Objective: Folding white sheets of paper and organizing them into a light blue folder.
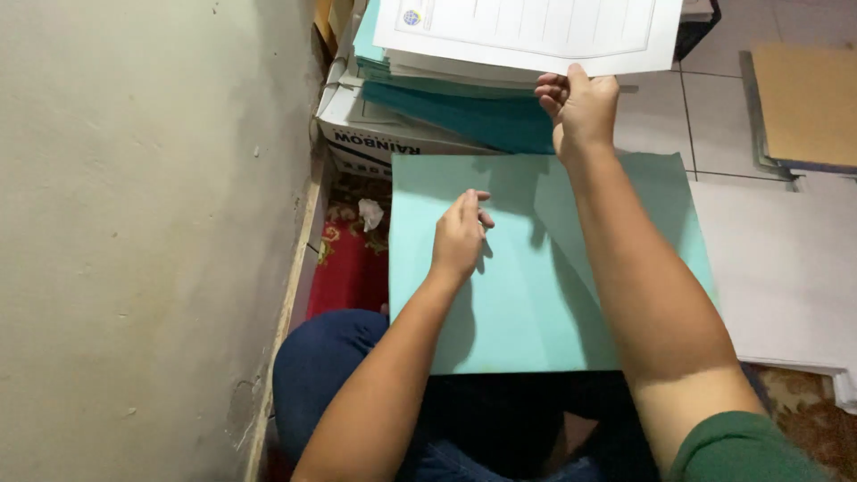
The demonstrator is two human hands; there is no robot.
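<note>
While left hand (460, 236) flattens smooth teal folder (536, 286), right hand (580, 107) pinching white sheet (536, 31)

Light teal folder (544, 295): large, rectangular, flat, resting across lap, long edges roughly vertical in view, top edge near stacked paper. Surface plain, uncreased, partly shadowed. White printed sheet (536, 31): rectangular, bordered form layout, raised above stack of teal and white papers, gripped at lower edge, slightly tilted, overlapping stack top.
</note>
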